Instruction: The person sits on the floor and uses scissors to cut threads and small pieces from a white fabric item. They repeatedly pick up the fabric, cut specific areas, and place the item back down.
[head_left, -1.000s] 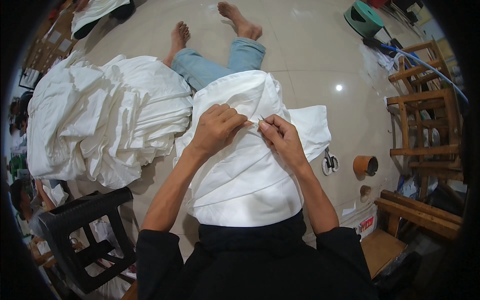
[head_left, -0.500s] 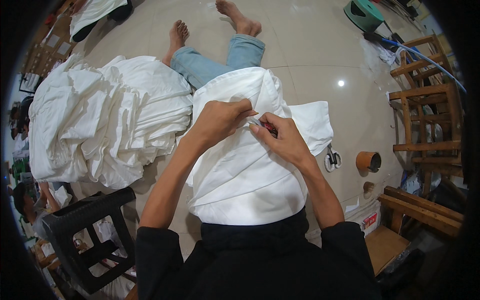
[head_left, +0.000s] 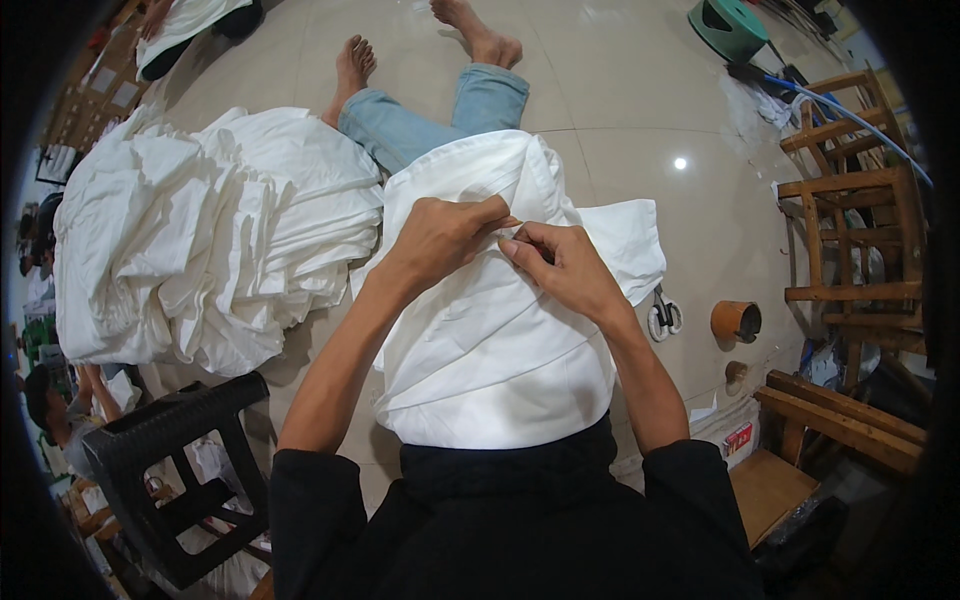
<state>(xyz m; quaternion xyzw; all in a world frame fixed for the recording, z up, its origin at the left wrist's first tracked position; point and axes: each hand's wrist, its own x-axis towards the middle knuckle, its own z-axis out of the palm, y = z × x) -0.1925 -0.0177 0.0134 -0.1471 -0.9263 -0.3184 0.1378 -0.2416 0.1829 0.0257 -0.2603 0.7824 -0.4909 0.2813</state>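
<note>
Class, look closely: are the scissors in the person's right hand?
No. The scissors lie on the floor beside the white cloth, while the right hand pinches the cloth.

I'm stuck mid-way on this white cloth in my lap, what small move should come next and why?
Probably draw the right hand away along the fold. Both hands pinch the white cloth at one spot, the left hand already anchoring it, so separating them would likely tension that edge.

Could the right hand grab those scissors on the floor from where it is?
Probably yes. The right hand is pinching the white cloth now, but the scissors lie on bare floor just beside the cloth's right edge, with nothing between.
</note>
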